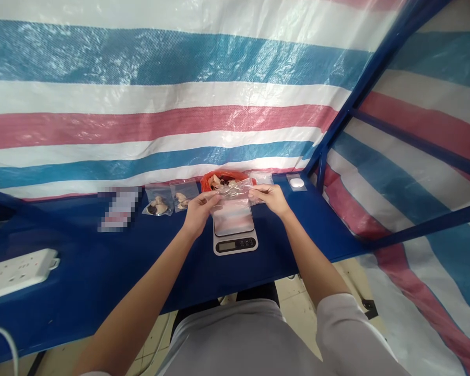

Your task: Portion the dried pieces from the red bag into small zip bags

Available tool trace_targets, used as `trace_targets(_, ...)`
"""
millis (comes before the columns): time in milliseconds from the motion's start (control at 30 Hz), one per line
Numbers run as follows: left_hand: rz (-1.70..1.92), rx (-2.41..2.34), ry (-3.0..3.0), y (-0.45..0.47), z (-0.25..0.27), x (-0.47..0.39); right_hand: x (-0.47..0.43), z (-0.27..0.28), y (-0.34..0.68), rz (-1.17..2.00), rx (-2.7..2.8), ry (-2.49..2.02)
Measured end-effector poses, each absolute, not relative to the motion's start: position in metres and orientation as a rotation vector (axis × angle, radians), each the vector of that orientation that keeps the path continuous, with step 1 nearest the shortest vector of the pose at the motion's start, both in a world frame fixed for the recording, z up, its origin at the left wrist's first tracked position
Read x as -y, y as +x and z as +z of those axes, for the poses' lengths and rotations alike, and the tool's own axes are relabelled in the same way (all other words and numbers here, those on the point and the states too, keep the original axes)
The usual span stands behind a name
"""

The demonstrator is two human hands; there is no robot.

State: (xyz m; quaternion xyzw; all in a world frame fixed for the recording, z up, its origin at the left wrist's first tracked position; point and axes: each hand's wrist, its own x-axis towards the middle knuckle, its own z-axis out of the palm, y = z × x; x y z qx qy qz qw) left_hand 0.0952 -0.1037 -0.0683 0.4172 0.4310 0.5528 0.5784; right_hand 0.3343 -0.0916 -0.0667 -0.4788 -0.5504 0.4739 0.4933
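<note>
Between my hands a clear plastic bag [235, 192] is stretched above a digital kitchen scale [235, 224]. My left hand [200, 211] pinches the bag's left side, and my right hand [272, 198] pinches its right side. Just behind the bag sits an open red plastic bag [209, 178] with pale and dark dried pieces in it, which I cannot name for certain. To the left lie two small clear bags, one with pale and dark pieces [157, 204] and another [182, 199] partly behind my left hand. The scale's display is too small to read.
A white power strip [19, 271] lies at the left of the blue table [141, 271]. A blurred packet [121, 209] is at the back left. A white oval object [296, 183] lies at the back right. Striped sheeting [160, 128] and blue frame bars [337, 125] bound the table.
</note>
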Motion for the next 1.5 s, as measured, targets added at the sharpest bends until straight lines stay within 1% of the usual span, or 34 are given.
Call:
trace_targets(133, 1.032, -1.100, 1.302, 0.085, -0.047, 0.088, 0.086, -0.053, 0.343, 1.122, 1.609, -1.123)
trace_targets(200, 0.805, -1.122, 1.491, 0.090, -0.036, 0.081, 0.083, -0.046, 0.343, 1.053, 1.731, -1.106)
trace_targets(267, 0.687, -1.081, 1.592, 0.100, -0.028, 0.076, 0.080, -0.041, 0.343, 0.961, 1.815, -1.103)
trace_targets(367, 0.771, -1.053, 1.581, 0.116, -0.028, 0.074, 0.078, -0.043, 0.348, 0.871, 1.771, -1.119)
trace_targets(467, 0.929, -1.020, 1.461, 0.129, -0.041, 0.075, 0.079, -0.055, 0.361, 0.868, 1.515, -1.184)
trace_targets(567, 1.033, -0.987, 1.344, 0.140, -0.058, 0.075, 0.080, -0.069, 0.373, 1.024, 1.246, -1.298)
trace_targets(700, 1.098, -0.910, 1.216, 0.160, -0.072, 0.074, 0.079, -0.078, 0.378, 1.220, 1.090, -1.294)
trace_targets(800, 1.095, -0.896, 1.137, 0.176, -0.073, 0.074, 0.075, -0.079, 0.379, 1.261, 1.006, -1.224)
trace_targets(933, 1.080, -0.929, 1.201, 0.189, -0.073, 0.072, 0.068, -0.080, 0.389, 1.212, 0.897, -1.181)
trace_targets(1067, 1.114, -1.099, 1.584, 0.191, -0.075, 0.069, 0.058, -0.084, 0.410, 1.213, 0.882, -1.192)
trace_targets(1167, 1.169, -1.223, 2.069, 0.194, -0.076, 0.069, 0.045, -0.086, 0.428, 1.186, 0.889, -1.249)
trace_targets(1233, 1.123, -1.203, 2.407, 0.201, -0.076, 0.070, 0.034, -0.085, 0.439, 1.177, 0.900, -1.303)
trace_targets(1367, 0.751, -1.042, 2.901, 0.222, -0.077, 0.074, 0.010, -0.083, 0.449, 1.214, 0.966, -1.404)
trace_targets(1500, 0.393, -0.959, 3.074, 0.239, -0.084, 0.074, -0.012, -0.088, 0.446, 1.214, 1.075, -1.494)
